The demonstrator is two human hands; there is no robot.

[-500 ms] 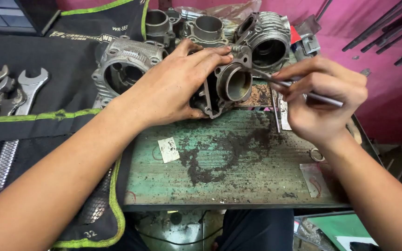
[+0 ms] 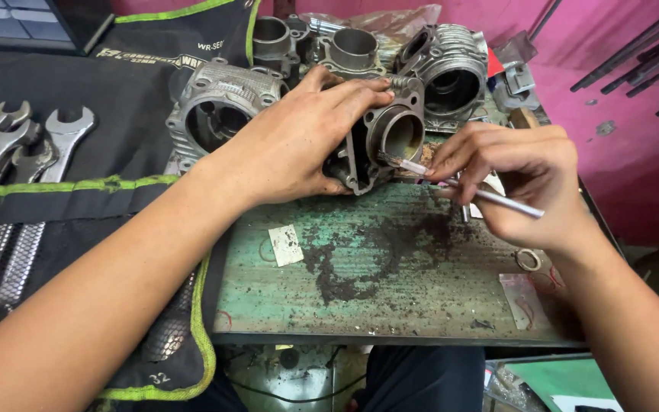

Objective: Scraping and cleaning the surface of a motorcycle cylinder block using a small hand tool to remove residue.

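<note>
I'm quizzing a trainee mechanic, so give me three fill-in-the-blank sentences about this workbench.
The left hand steadies an engine ____ on the green bench.
The right hand holds a thin metal ____ at the bore.
The spanners lie on the person's ____ side.
Missing words: cylinder; rod; left

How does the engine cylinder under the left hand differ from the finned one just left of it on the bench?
The held cylinder is dark and grimy, gripped by the left hand; the finned cylinder is lighter grey and untouched. The right hand points a thin metal tool at the held cylinder's bore; nothing reaches into the finned cylinder's bore. Both bores face the camera.
</note>
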